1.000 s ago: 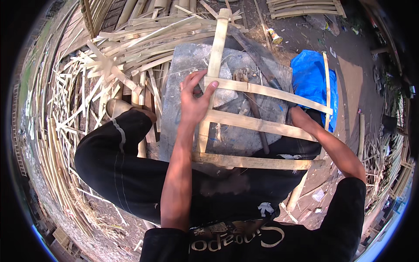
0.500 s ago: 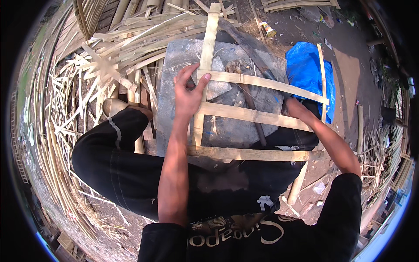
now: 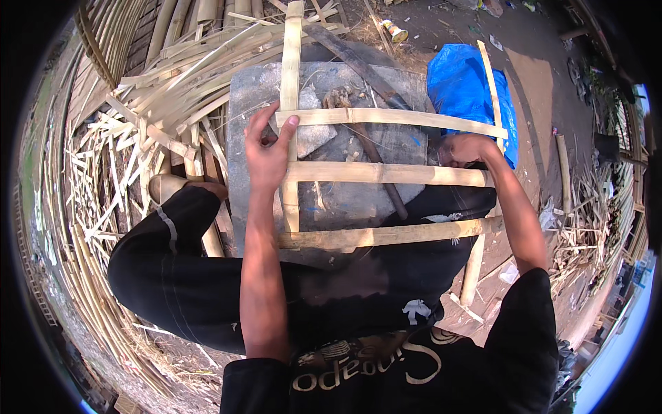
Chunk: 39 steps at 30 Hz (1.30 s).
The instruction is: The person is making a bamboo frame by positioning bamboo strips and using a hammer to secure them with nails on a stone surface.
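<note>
A ladder-like frame of flat bamboo strips lies across my lap and a grey slab (image 3: 241,90). Its left upright (image 3: 291,62) crosses the top crosspiece (image 3: 393,116), and there my left hand (image 3: 267,148) pinches the joint, thumb on top. Below run a middle crosspiece (image 3: 393,173) and a lower crosspiece (image 3: 386,236). My right hand (image 3: 465,148) is between the top and middle crosspieces, close to the right upright (image 3: 491,86). Its fingers look curled; what they hold, if anything, is hidden.
On the slab lie a hammer-like tool (image 3: 365,141) and a pale stone (image 3: 314,134); a long dark blade-like tool (image 3: 355,62) reaches across its far edge. A blue sheet (image 3: 455,76) lies at the far right. Split bamboo offcuts (image 3: 127,165) heap up on the left.
The whole view has shifted, so the frame and slab appear farther left. My right hand has moved up from beside the middle crosspiece and shows more. My left hand keeps its hold.
</note>
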Motion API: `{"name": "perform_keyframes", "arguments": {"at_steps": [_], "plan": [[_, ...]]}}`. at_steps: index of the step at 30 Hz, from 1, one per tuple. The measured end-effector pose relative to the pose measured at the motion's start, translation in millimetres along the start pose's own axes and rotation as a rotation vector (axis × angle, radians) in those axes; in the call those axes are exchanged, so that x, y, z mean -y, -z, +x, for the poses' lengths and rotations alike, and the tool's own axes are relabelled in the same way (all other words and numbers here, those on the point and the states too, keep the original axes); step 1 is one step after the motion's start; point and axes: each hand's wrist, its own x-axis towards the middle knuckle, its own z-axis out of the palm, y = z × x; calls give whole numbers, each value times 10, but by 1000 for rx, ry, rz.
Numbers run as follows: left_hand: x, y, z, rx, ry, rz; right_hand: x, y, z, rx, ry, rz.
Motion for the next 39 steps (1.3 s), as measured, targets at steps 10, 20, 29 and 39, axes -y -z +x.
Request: {"name": "perform_keyframes", "arguments": {"at_steps": [10,20,29,39], "plan": [[-1,0,9,9,-10,52,132,-279,12,-212,32,-472],[-69,16,2,14,-45,83,167,-27,-121,-281,2,-186],[-112,8,-7,17,-8,33,625,-456,-1008,-938,291,-249],[-101,-35,-3,34,-4,32,1121,-425,-141,-556,518,91]]}}
